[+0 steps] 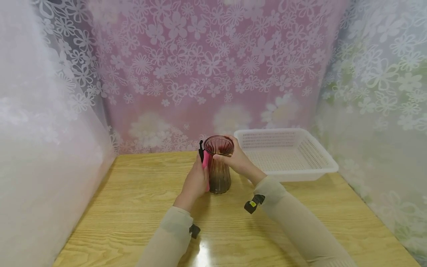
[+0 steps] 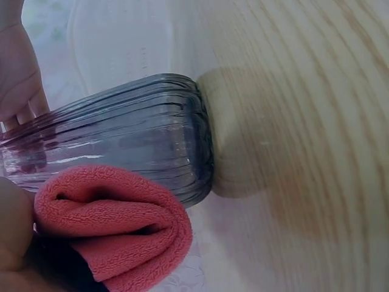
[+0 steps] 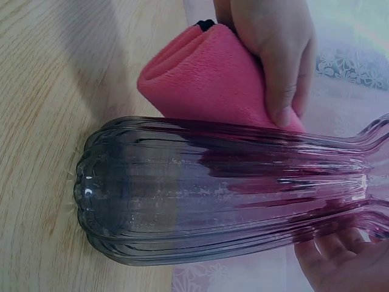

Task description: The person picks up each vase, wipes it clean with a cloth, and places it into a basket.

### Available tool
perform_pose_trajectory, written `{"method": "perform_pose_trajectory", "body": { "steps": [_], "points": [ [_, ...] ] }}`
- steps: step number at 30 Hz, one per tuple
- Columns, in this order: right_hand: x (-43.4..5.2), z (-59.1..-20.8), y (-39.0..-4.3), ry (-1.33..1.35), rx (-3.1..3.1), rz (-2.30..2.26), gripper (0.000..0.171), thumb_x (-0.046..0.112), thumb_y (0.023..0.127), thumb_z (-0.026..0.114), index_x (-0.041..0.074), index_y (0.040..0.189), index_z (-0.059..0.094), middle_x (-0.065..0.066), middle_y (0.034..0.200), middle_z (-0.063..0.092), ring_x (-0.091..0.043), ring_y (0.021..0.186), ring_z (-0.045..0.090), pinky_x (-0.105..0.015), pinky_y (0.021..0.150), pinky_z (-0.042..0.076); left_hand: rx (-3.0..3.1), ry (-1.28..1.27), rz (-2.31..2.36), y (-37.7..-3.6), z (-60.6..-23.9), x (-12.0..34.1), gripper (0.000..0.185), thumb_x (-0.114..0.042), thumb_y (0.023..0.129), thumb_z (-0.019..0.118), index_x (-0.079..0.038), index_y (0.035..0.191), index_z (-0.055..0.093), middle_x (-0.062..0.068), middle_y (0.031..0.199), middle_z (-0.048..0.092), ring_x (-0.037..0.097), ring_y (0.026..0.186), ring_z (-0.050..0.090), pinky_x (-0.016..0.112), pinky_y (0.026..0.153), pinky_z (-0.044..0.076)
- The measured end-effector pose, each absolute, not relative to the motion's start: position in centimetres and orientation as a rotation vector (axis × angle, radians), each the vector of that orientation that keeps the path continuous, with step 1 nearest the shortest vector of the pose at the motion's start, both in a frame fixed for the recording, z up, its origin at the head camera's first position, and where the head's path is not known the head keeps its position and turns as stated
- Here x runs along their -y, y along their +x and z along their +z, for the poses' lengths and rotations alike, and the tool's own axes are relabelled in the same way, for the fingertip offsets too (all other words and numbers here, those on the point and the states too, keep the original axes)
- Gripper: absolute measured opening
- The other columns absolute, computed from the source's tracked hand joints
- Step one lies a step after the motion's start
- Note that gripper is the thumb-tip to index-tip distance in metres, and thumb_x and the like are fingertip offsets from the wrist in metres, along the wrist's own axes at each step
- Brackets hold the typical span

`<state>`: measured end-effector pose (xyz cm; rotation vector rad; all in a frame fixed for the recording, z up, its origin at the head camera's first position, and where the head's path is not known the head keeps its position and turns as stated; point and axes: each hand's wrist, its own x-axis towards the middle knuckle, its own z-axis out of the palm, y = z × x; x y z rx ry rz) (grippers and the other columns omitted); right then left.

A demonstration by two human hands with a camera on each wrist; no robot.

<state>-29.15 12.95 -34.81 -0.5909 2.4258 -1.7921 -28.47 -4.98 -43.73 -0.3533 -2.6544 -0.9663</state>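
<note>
On the wooden tabletop (image 1: 133,207) a white perforated basket (image 1: 287,152) sits at the far right, just beside a ribbed smoky glass vase (image 1: 218,167) standing upright near the middle. Right hand (image 1: 235,159) curls around the vase's neck. Left hand (image 1: 197,181) presses a folded pink cloth (image 1: 205,163) against its side, apparently gripping it.

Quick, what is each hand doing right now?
Left hand: holds a folded pink cloth against the glass vase.
Right hand: grips the vase near its rim.
</note>
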Motion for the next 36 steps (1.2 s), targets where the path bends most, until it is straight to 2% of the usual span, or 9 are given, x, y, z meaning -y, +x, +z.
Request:
{"method": "perform_pose_trajectory", "body": {
  "steps": [6,14,18,22,28,31,36],
  "points": [
    [-12.9,-34.7,-29.0,-0.593,-2.436,-1.783,0.089,0.013,0.093,0.072,0.006,0.157,0.011,-0.027,0.148,0.039,-0.042,0.136,0.042,-0.054,0.109,0.038,2.776,-0.295,-0.934,-28.6,-44.2,5.3,0.063,-0.025,0.109,0.039,0.008,0.156,0.013,0.03,0.149,0.041,0.04,0.129,0.051,0.05,0.106,0.043],
    [-13.0,-34.8,-29.1,-0.591,-2.425,-1.782,0.089,0.015,0.093,0.072,0.007,0.157,0.011,-0.026,0.148,0.039,-0.042,0.137,0.041,-0.054,0.11,0.037,2.867,-0.27,-0.928,-28.8,-44.6,5.5,0.064,-0.026,0.109,0.038,0.006,0.157,0.011,0.029,0.149,0.042,0.04,0.127,0.054,0.049,0.105,0.044],
    [-13.0,-34.7,-29.1,-0.584,-2.426,-1.779,0.089,0.016,0.093,0.073,0.008,0.157,0.011,-0.026,0.149,0.039,-0.042,0.137,0.041,-0.054,0.11,0.038,2.913,-0.244,-0.94,-29.0,-44.8,5.5,0.065,-0.026,0.109,0.038,0.006,0.157,0.01,0.029,0.146,0.045,0.036,0.116,0.061,0.049,0.1,0.048],
    [-13.0,-34.7,-29.0,-0.586,-2.434,-1.769,0.09,0.017,0.093,0.073,0.008,0.157,0.011,-0.027,0.149,0.038,-0.042,0.137,0.041,-0.054,0.109,0.039,2.956,-0.22,-0.949,-29.1,-45.1,5.6,0.064,-0.027,0.109,0.038,0.007,0.157,0.011,0.028,0.145,0.046,0.032,0.106,0.062,0.047,0.097,0.05],
    [-13.0,-34.6,-29.0,-0.589,-2.441,-1.754,0.09,0.017,0.093,0.072,0.008,0.158,0.01,-0.027,0.15,0.036,-0.042,0.138,0.04,-0.054,0.109,0.038,2.999,-0.206,-0.96,-29.2,-45.5,5.7,0.063,-0.029,0.109,0.035,0.004,0.158,0.013,0.026,0.146,0.047,0.031,0.102,0.062,0.045,0.092,0.052],
    [-13.0,-34.7,-29.0,-0.593,-2.433,-1.762,0.09,0.016,0.093,0.072,0.008,0.158,0.01,-0.027,0.15,0.036,-0.042,0.138,0.04,-0.054,0.109,0.038,3.019,-0.213,-0.954,-29.4,-45.6,5.9,0.062,-0.028,0.109,0.034,0.005,0.157,0.013,0.026,0.146,0.047,0.031,0.104,0.062,0.045,0.093,0.051],
    [-13.0,-34.8,-29.1,-0.595,-2.434,-1.766,0.09,0.016,0.093,0.072,0.008,0.158,0.01,-0.027,0.149,0.037,-0.042,0.137,0.041,-0.053,0.109,0.039,3.044,-0.238,-0.928,-29.7,-45.9,6.0,0.06,-0.026,0.109,0.034,0.008,0.156,0.016,0.029,0.144,0.048,0.034,0.119,0.059,0.047,0.101,0.047]
  ]
}}
